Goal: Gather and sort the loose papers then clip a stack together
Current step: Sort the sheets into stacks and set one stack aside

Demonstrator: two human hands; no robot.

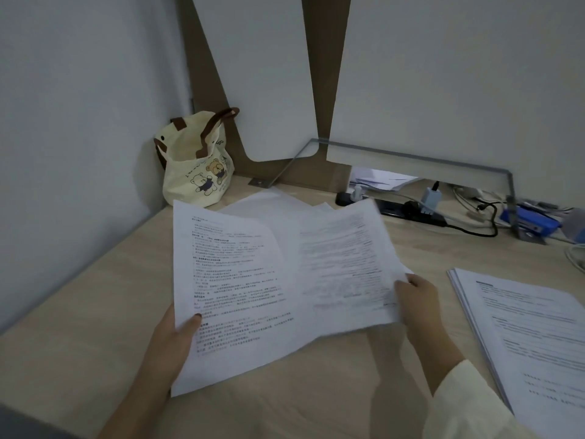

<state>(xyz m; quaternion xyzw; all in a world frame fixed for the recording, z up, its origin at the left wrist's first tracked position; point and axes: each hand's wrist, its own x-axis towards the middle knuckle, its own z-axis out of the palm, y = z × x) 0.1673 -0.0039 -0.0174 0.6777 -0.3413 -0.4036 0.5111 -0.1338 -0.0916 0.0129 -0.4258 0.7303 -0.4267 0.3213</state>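
Observation:
My left hand [172,337] grips a printed sheet [234,280] at its left edge, thumb on top. In my right hand [418,302] is a second printed sheet [345,258], pinched at its lower right corner; it is blurred and overlaps the first sheet. Both sheets are lifted above the wooden desk [316,391]. Behind them, several loose white sheets [275,201] lie flat on the desk. A squared stack of printed papers [525,337] rests at the right, apart from both hands. No clip is visible.
A cream tote bag with bear print [196,160] stands in the back left corner by the wall. A black power strip with plugs and cables [411,207] runs along the back. A blue stapler [528,220] sits at the back right beside a metal bracket.

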